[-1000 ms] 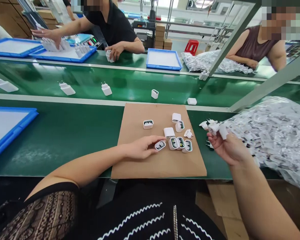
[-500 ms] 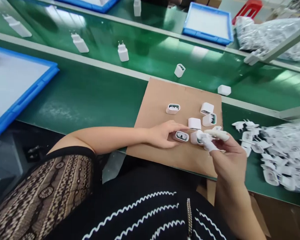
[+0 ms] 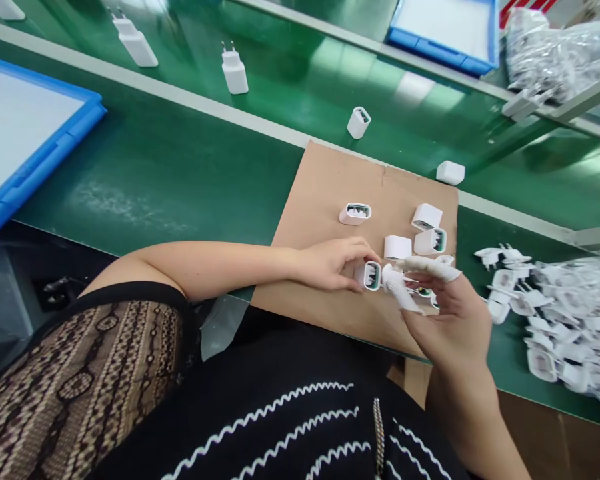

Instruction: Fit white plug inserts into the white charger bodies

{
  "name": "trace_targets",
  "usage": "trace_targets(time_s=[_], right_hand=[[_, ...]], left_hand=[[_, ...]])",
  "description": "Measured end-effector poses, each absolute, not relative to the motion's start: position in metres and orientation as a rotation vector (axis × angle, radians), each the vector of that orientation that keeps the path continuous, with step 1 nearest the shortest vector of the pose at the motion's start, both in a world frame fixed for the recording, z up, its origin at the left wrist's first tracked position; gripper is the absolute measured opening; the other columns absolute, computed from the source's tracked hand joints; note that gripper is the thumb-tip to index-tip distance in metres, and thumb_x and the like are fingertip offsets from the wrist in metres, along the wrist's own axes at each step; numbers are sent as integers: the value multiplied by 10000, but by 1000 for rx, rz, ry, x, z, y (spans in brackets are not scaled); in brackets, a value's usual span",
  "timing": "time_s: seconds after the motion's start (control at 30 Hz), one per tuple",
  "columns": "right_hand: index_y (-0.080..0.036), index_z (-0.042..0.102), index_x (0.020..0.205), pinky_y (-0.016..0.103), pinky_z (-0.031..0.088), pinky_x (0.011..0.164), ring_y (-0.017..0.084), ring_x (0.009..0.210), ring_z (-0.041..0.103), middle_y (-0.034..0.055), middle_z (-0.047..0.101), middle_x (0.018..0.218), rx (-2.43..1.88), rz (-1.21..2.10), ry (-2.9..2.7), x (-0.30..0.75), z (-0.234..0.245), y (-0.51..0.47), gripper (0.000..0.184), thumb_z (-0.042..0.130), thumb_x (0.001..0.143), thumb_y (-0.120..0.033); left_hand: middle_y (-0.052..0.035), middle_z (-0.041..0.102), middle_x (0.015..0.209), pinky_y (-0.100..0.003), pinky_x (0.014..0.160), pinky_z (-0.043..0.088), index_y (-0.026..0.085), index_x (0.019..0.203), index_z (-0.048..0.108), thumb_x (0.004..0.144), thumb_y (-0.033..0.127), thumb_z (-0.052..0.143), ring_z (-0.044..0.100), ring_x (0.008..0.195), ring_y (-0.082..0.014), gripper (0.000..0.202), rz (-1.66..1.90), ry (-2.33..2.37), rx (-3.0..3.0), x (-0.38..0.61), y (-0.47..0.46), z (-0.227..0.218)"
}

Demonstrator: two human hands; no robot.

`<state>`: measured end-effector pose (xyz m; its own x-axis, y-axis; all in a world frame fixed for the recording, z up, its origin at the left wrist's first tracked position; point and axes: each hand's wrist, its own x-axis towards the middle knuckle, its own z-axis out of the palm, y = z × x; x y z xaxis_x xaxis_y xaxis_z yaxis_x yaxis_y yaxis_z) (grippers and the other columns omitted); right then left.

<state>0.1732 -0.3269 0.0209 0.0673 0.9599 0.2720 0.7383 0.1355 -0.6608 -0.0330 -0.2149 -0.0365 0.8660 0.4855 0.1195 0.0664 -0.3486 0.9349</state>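
Observation:
My left hand (image 3: pixel 330 263) pinches a white charger shell (image 3: pixel 371 275) and holds it just above the brown cardboard sheet (image 3: pixel 320 200), its open end turned toward my right hand. My right hand (image 3: pixel 443 313) wears white finger cots; its thumb and forefinger meet the shell's open end, gripping a small white plug part (image 3: pixel 387 275) that is mostly hidden. Several more open shells (image 3: pixel 356 213) lie on the cardboard, one of them (image 3: pixel 398 247) just behind my fingers.
A heap of bagged white plug parts (image 3: pixel 565 313) lies at the right on the green bench. Finished chargers (image 3: pixel 234 70) and shells (image 3: pixel 359 123) ride the green conveyor beyond the cardboard. Blue trays stand at the left (image 3: pixel 45 150) and far right (image 3: pixel 440 50).
My right hand came from the heap of parts to the shell held by my left hand. My left hand lifted and turned the shell. The camera tipped downward.

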Motion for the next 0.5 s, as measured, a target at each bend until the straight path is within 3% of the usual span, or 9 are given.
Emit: trace_targets(time_s=[0.13,0.3,0.5], right_hand=[[-259,731,1100,335,521,685,193,730,669,26,730,860,-1704,194,-1921,167,21,-320,248,729,858,-311],[-256,725,1165,331,511,681,217,799,688,42,743,911,-1645,93,-2071,166,16,-315,264,635,917,-248],[-249,706,1145,327,498,683,219,811,683,55,743,934,-1518,-56,-2166,162,15,-312,264,597,919,-166]], left_hand=[[-77,578,1151,-316,805,514,195,1173,669,756,274,872,585,911,-170,471,526,545,1907,-30,-217,-38],[-47,632,944,-264,725,479,144,1035,703,847,253,790,568,774,-128,234,532,468,1854,-30,-215,-38],[-31,624,858,-246,680,446,135,910,705,820,277,817,553,723,-117,202,582,515,1858,-27,-216,-38]])
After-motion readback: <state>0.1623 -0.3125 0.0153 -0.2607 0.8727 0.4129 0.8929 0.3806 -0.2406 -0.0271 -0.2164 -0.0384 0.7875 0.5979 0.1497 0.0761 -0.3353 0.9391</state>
